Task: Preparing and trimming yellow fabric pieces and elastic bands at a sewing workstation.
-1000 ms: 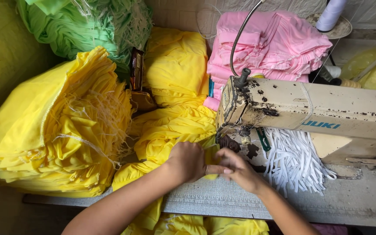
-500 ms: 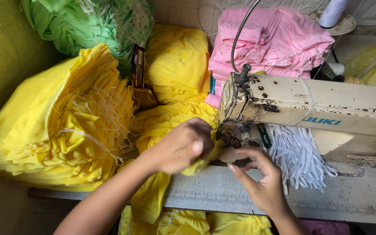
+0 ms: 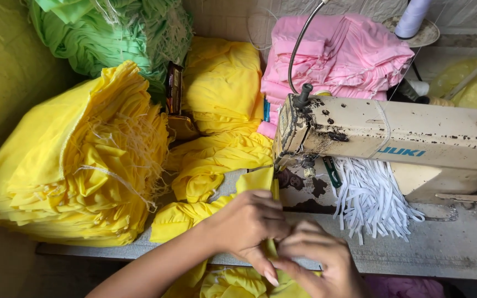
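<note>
Where a moment ago the right hand lay flat on the bed and the left one bunched cloth near the needle, both have now drawn back toward the table's front edge and met. The left hand (image 3: 249, 223) pinches a narrow strip of folded yellow knit fabric (image 3: 260, 182) between thumb and fingers, and the right hand (image 3: 318, 259) closes on the same strip just below, fingertips touching the left's. That strip runs up from the hands to the needle area under the head of the worn cream-coloured sewing machine (image 3: 393, 138), so the piece looks lined up at the foot rather than being stitched yet; that is my reading only.

Beside the hands, the grey, scuffed table top (image 3: 443, 248) carries a bundle of white elastic strips (image 3: 371, 201) spilling from under the machine arm, close to the right hand but not touching it. To the left sits a big tied stack of yellow cut pieces (image 3: 73, 171), its frayed threads hanging near the working cloth. Further back lie a second yellow folded pile (image 3: 222, 83), a heap of pink folded garments (image 3: 338, 55) and a green fabric bundle (image 3: 111, 33). A white thread cone (image 3: 412, 16) stands at the far right.
</note>
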